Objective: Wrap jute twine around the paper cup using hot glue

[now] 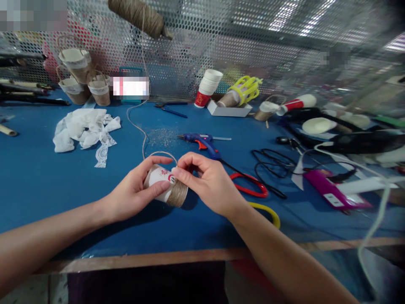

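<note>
A white paper cup (160, 178) with red print lies on its side, brown twine (177, 193) wound around one end. My left hand (134, 190) is closed around the cup, thumb in front and fingers behind. At the wound end, my right hand (207, 179) pinches the twine strand between thumb and index finger. That strand loops over the cup and runs up to a twine spool (139, 17) hanging at the mesh. Just beyond my right hand lies a blue glue gun (202, 139) with an orange trigger.
White lace (80, 128) lies left on the blue table (123, 230). Twine-covered cups (101, 92) stand behind it. Pliers (172, 109), stacked cups (209, 86) and a white box (229, 110) are at the back. Scissors with a red handle (249, 185), cables and a purple item (335, 190) lie right.
</note>
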The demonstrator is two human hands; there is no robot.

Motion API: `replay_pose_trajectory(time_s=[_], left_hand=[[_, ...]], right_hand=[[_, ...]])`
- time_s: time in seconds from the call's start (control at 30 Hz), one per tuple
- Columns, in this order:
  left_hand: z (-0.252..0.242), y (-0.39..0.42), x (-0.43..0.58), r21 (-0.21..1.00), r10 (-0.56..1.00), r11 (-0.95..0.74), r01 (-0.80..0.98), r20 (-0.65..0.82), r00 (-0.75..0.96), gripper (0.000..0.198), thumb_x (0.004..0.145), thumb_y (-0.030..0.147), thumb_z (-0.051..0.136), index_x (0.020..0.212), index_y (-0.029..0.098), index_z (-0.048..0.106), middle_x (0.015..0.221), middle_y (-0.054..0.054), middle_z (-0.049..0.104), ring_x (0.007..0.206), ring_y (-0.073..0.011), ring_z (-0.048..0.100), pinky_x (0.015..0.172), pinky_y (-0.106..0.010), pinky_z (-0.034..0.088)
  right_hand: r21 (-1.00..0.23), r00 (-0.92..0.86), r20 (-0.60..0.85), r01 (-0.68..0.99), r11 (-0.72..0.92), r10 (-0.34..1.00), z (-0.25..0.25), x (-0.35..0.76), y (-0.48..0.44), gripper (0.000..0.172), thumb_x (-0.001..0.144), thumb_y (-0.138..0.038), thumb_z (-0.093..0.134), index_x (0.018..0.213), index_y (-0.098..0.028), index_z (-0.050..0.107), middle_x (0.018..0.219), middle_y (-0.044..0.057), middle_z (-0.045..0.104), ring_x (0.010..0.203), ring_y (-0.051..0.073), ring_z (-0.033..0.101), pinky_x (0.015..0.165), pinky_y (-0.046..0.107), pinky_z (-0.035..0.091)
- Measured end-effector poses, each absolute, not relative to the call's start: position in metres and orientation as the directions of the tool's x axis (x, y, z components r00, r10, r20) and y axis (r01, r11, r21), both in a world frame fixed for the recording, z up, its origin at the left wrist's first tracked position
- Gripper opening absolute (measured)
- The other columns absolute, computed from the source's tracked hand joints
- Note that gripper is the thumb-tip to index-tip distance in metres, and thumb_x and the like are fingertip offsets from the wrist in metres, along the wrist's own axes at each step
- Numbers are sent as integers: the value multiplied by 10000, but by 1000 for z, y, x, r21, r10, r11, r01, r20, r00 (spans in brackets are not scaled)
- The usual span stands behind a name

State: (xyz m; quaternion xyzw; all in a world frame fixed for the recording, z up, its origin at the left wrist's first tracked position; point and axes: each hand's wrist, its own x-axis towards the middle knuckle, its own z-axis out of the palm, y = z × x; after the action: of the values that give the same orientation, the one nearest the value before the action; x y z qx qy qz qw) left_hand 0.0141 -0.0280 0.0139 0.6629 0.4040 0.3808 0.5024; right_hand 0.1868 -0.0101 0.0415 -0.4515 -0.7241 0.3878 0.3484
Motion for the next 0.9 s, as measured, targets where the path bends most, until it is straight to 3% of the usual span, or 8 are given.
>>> replay_pose_trajectory(time_s=[0.33,0.9], left_hand=[[16,-31,14,977,912,-185,109,129,388,333,801,261,547,1109,174,456,809,-8,534,624,-90,479,555,-165,440],[15,-35,11,938,878,-319,139,237,415,294,822,228,538,1108,208,475,954,-22,557,722,-97,517,634,-166,451]], right_hand=[[-893,-340,84,391,222,937,40,189,-8,189,772,-334,558,695,-166,519,645,-23,515,558,85,439,537,238,377],[-903,-374,41,384,195,927,37,190,-6,200,821,-338,495,708,-177,459,643,-34,448,552,80,396,506,227,349]])
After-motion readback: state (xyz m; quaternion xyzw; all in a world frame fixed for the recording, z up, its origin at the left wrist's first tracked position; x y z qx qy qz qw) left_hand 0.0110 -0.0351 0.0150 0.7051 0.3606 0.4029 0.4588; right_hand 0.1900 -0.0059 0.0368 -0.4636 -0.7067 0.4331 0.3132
